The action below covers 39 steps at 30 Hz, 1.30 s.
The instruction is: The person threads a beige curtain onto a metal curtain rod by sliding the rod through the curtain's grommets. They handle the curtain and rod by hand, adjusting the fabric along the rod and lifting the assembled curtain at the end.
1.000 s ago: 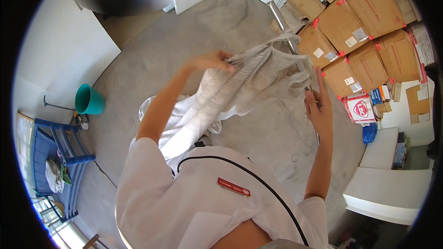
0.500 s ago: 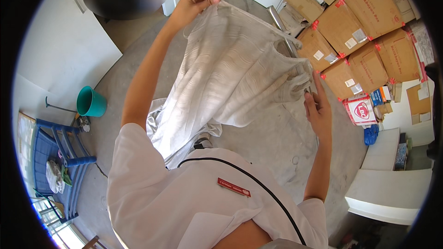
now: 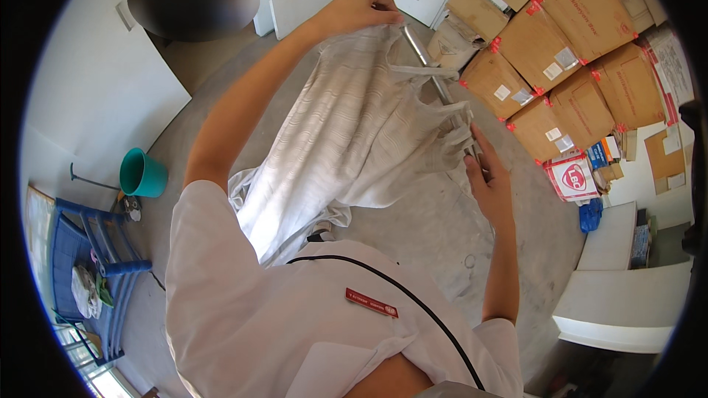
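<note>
A long pale, wavy-patterned curtain hangs from my raised hands toward the floor. My left hand is closed, pinching the curtain's top edge close to the upper end of a silver metal rod. The rod runs down to the right through or behind the curtain's top loops; the folds hide which. By the gathered cloth at the lower right, my right hand is closed around the rod, with its fingers partly bent and the thumb on the near side.
Stacked cardboard boxes stand at the right, beside a white cabinet. On the left are a green bucket and a blue chair with cloths on it. A round black object stands at the upper left. Grey concrete floor lies below.
My left hand has moved right with the curtain's edge, up to the rod's end. The stretched top edge now hangs slacker and more gathered. My right hand has shifted slightly left and down.
</note>
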Tool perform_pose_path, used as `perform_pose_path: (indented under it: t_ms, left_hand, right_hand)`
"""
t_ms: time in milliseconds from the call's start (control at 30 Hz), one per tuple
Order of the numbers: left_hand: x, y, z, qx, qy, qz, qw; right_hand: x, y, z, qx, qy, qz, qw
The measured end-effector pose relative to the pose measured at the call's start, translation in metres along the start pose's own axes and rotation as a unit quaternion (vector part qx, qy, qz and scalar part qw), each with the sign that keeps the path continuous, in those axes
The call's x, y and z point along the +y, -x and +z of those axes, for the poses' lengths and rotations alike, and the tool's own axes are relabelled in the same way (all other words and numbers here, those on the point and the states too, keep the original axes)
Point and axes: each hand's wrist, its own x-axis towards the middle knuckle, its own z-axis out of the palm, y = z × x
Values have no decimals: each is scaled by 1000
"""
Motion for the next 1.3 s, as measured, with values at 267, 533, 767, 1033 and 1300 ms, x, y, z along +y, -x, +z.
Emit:
perform_pose_path:
  t_ms: [267,533,767,1033,1300]
  left_hand:
    - [62,8,32,90,-130,158,975]
    - [-6,7,-28,179,-29,2,983]
    - [5,26,-37,-38,77,62,994]
    - [42,4,-20,-78,108,120,984]
    - [15,-32,8,-142,153,96,973]
  right_hand:
    - [-1,2,4,32,19,16,999]
    - [-1,1,0,36,-26,26,999]
    - [4,-4,-6,37,-19,26,999]
    - [5,-1,-6,28,-33,12,999]
    - [-15,15,-10,1,-49,38,998]
